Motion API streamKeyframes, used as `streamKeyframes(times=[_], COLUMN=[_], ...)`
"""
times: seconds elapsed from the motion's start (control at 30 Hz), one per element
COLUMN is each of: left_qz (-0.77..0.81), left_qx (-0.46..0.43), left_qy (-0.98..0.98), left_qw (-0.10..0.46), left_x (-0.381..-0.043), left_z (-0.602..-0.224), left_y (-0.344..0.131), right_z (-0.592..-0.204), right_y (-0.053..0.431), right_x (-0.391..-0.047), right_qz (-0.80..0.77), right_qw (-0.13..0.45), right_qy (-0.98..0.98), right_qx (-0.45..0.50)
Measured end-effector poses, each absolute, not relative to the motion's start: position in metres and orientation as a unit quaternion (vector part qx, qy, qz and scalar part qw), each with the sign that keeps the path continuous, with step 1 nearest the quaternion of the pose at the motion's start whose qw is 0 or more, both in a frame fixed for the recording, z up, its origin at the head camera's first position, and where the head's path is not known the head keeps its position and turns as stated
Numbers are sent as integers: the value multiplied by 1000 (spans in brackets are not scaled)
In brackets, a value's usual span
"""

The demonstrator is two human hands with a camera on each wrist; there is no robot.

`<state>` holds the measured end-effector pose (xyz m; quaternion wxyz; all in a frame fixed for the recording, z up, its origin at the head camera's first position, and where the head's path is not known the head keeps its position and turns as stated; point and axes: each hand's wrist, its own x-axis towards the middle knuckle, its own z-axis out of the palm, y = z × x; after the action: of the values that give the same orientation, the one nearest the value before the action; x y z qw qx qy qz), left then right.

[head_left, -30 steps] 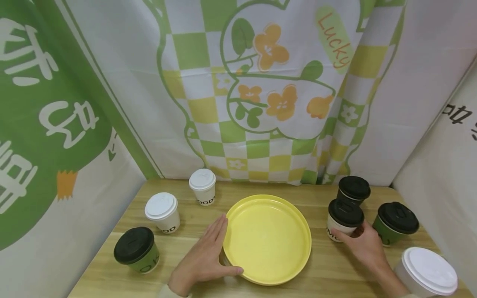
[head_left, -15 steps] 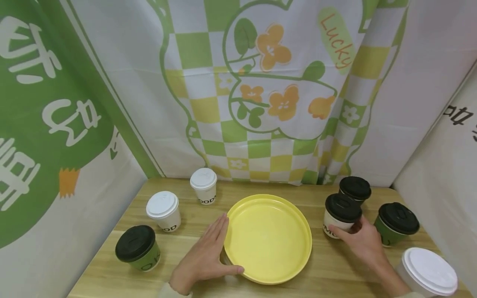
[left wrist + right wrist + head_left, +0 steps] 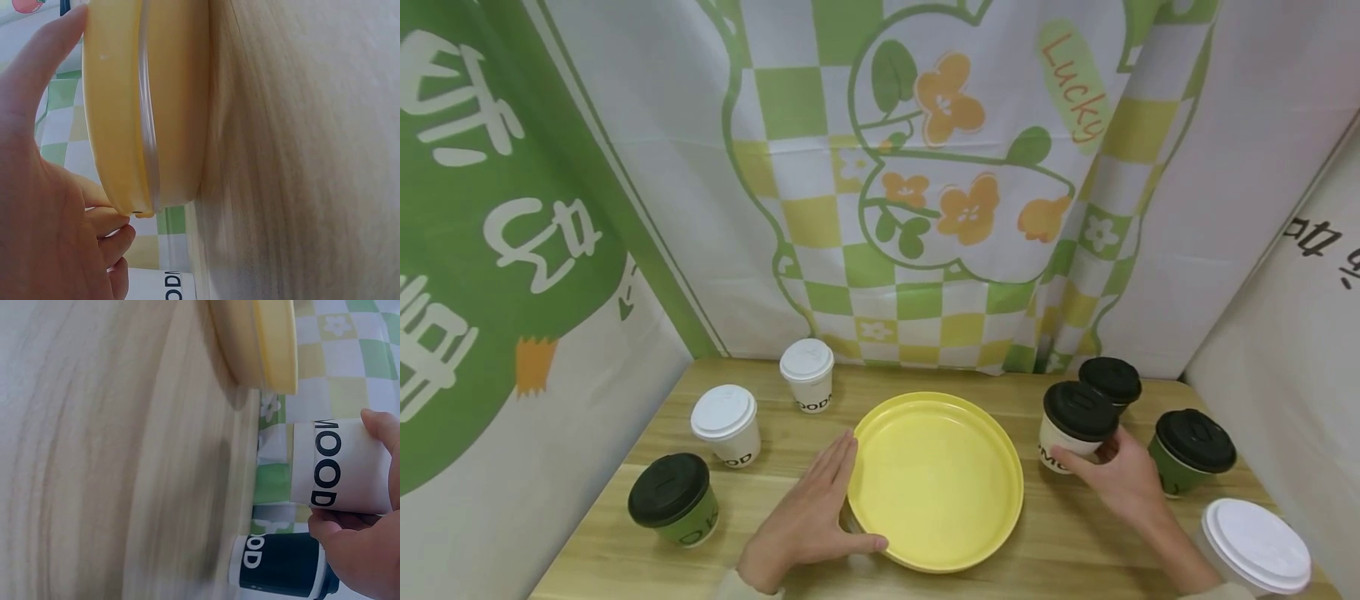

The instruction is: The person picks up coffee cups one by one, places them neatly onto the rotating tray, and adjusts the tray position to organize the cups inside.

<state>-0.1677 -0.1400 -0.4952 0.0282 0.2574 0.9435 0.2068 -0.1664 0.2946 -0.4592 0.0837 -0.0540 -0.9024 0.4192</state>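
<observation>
A white paper cup with a black lid (image 3: pixel 1078 410) and dark lettering is held in my right hand (image 3: pixel 1112 475), thumb on one side and fingers on the other. In the right wrist view, that cup's bottom (image 3: pixel 303 462) appears raised off the tabletop. A round yellow tray (image 3: pixel 936 483) with a deep side wall lies in the middle of the table. My left hand (image 3: pixel 808 508) rests against its left rim, with thumb and fingers spread apart. From the left wrist, the tray's side (image 3: pixel 115 112) shows a pale line running around it.
Behind the held cup stands a black cup (image 3: pixel 1110 381); a green cup (image 3: pixel 1191 450) and a larger white-lidded cup (image 3: pixel 1255 546) stand right. At left are two white cups (image 3: pixel 727 423) (image 3: pixel 807 373) and a black-lidded green cup (image 3: pixel 673 498). A patterned curtain (image 3: pixel 910 308) hangs behind.
My right hand has moved the white cup with the black lid left and slightly back, closer to the tray. My left hand and the tray have stayed in place.
</observation>
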Motion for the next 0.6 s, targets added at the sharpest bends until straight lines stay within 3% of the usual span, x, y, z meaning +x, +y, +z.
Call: streamKeyframes(times=[0.6], left_qz=[206], left_qx=[259], left_qy=[943], left_qw=[23], left_x=[-167], left_z=[-494], left_y=[-140], right_z=[-446], right_y=[256], right_x=[-170], right_qz=[497], right_qw=[67], right_qy=[-865], right_qx=[3])
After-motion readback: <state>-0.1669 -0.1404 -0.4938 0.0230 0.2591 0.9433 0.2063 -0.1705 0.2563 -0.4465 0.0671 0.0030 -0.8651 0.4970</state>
